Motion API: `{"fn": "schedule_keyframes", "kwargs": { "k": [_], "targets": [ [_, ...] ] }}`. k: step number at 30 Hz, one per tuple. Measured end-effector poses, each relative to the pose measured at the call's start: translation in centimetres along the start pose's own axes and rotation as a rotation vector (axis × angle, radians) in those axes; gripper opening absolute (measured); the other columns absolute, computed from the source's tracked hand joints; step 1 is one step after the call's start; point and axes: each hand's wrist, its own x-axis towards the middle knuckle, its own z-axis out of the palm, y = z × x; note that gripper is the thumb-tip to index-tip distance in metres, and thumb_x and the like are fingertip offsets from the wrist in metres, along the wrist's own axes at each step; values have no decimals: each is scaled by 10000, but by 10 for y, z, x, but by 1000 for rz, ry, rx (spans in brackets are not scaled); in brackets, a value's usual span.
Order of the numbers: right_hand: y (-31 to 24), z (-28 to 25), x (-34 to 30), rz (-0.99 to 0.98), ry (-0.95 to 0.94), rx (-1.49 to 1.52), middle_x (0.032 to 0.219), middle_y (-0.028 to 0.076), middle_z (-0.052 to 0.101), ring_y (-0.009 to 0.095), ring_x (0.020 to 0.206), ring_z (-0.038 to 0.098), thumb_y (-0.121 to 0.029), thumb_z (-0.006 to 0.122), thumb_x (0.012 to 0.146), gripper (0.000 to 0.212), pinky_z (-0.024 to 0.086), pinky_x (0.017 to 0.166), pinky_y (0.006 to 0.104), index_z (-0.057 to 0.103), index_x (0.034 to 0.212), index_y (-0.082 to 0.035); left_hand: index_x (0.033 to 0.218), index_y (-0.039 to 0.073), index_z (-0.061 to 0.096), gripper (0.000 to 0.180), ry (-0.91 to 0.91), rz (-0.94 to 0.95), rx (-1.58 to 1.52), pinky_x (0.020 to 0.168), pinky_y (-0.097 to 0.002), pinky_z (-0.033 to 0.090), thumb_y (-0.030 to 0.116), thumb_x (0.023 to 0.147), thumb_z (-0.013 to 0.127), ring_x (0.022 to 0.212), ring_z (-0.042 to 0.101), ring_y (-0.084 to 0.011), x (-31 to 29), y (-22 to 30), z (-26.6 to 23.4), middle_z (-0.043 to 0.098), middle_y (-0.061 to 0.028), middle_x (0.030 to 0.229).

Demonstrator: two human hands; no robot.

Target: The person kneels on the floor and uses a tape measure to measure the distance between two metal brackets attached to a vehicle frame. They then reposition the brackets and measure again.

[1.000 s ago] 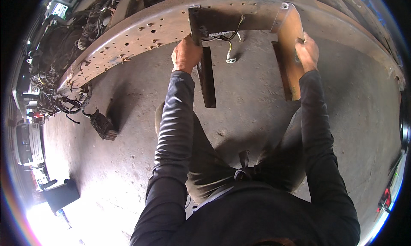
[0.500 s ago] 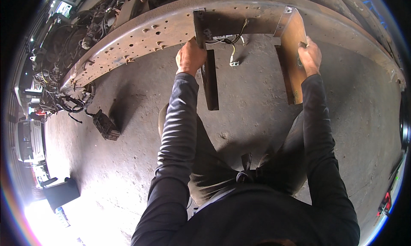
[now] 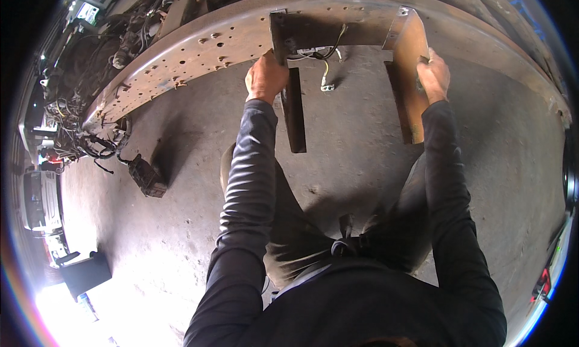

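Observation:
A rusty U-shaped metal bracket (image 3: 412,75) stands against the long perforated frame rail (image 3: 187,54); its two side plates stick out toward me. My left hand (image 3: 266,77) is closed around the edge of the left plate. On the right plate's outer edge, my right hand (image 3: 433,75) is closed in a grip, its thumb on the inner face. The fingertips of both hands are partly hidden behind the plates. Between the plates, a cable with a yellowish sleeve and a metal terminal end (image 3: 327,87) hangs below the rail.
At the left, wiring and machine parts (image 3: 72,105) crowd the rail's end, and a dirty box-shaped connector (image 3: 146,177) hangs over the concrete floor (image 3: 181,226). A dark flat panel (image 3: 86,274) stands at the lower left. A red object (image 3: 541,285) lies at the far right edge.
Both hands keep their grip on the bracket. The whole view has shifted very slightly; the bracket still sits at the rail.

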Motion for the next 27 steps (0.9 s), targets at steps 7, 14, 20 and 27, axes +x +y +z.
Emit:
{"fn": "schedule_keyframes", "kwargs": {
  "k": [7, 14, 20, 27],
  "targets": [
    [-1, -1, -1, 23, -18, -1, 1219, 213, 689, 389, 1129, 659, -315, 588, 889, 525, 516, 967, 465, 624, 1369, -105, 1147, 74, 694, 350, 3, 16, 3, 933, -481, 529, 262, 865, 610, 1076, 678, -414, -2, 2, -3, 724, -235, 1080],
    [-1, -2, -1, 21, -18, 8, 1223, 210, 688, 390, 1123, 660, -307, 581, 884, 522, 518, 966, 463, 628, 1368, -114, 1175, 74, 688, 384, -16, -7, -8, 938, -486, 526, 313, 891, 591, 1081, 675, -417, -2, 4, -3, 718, -245, 1089],
    [-2, -1, -2, 11, -20, -2, 1219, 208, 691, 386, 1126, 660, -314, 573, 892, 522, 519, 969, 463, 627, 1367, -106, 1183, 75, 688, 385, -14, 2, -14, 944, -487, 523, 293, 879, 600, 1097, 669, -415, -1, 1, 3, 712, -247, 1115],
    [4, 6, -3, 15, -61, 29, 1231, 239, 677, 396, 1151, 645, -334, 601, 894, 572, 501, 980, 462, 592, 1388, -45, 1174, 78, 680, 369, -53, -16, 28, 942, -484, 526, 242, 852, 607, 1105, 669, -405, 2, -2, 15, 717, -228, 1119]
  ]
}}
